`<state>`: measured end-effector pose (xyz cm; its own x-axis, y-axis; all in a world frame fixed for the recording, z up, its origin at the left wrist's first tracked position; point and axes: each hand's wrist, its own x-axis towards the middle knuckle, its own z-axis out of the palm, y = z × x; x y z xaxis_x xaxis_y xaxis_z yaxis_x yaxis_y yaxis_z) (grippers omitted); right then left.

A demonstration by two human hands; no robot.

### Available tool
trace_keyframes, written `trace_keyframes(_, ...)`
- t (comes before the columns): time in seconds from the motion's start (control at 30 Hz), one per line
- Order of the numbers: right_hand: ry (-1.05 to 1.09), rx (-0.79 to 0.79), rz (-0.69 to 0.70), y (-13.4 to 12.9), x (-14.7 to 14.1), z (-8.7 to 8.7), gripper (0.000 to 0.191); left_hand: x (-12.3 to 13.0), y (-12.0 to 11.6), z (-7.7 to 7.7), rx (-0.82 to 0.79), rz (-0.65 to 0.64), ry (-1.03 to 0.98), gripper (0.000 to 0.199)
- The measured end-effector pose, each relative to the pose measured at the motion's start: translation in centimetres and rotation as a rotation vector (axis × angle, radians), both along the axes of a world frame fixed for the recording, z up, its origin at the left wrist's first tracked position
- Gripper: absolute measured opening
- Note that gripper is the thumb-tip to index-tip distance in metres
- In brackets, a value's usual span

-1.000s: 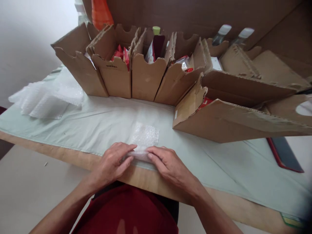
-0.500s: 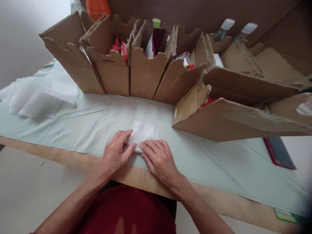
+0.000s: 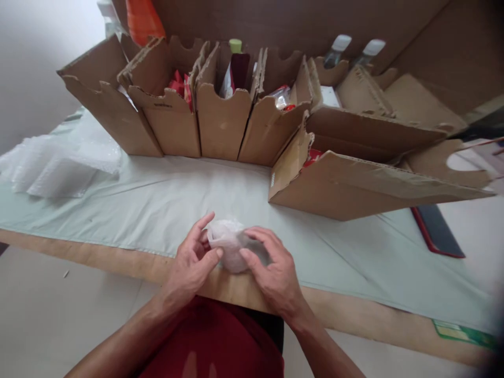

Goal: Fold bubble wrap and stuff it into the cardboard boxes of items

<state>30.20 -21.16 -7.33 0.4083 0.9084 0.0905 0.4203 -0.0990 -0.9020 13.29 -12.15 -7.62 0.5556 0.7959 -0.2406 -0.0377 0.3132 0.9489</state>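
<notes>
Between my two hands, near the table's front edge, is a small piece of bubble wrap (image 3: 230, 245), rounded and folded over. My left hand (image 3: 195, 258) touches its left side, thumb in front and the other fingers behind, holding it loosely. On the right side my right hand (image 3: 273, 262) is curved, its thumb against the wrap and its fingers spread apart from the thumb. Whether anything lies inside the wrap cannot be seen.
Cardboard bins (image 3: 222, 123) with small packages stand in a row at the back. A long cardboard box (image 3: 338, 189) is at right. Bubble wrap sheets (image 3: 59, 165) lie at left. A dark flat object with a red edge (image 3: 439, 231) is far right.
The bubble wrap has gone from lying flat to being raised and rounded between my hands. My right hand has opened from lying over it and moved right. The view has shifted slightly.
</notes>
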Motion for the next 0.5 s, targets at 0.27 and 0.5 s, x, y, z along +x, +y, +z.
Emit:
trace_keyframes(0.27,0.458,-0.196,0.335,-1.7,3.5,3.2,0.062,0.8,-1.4,0.8,0.471,-0.437,0.234,0.078)
trace_keyframes(0.5,0.111,-0.275,0.244,-3.7,5.2,5.1,0.011,3.2,-0.6,1.7,0.847,-0.498,0.247,0.074)
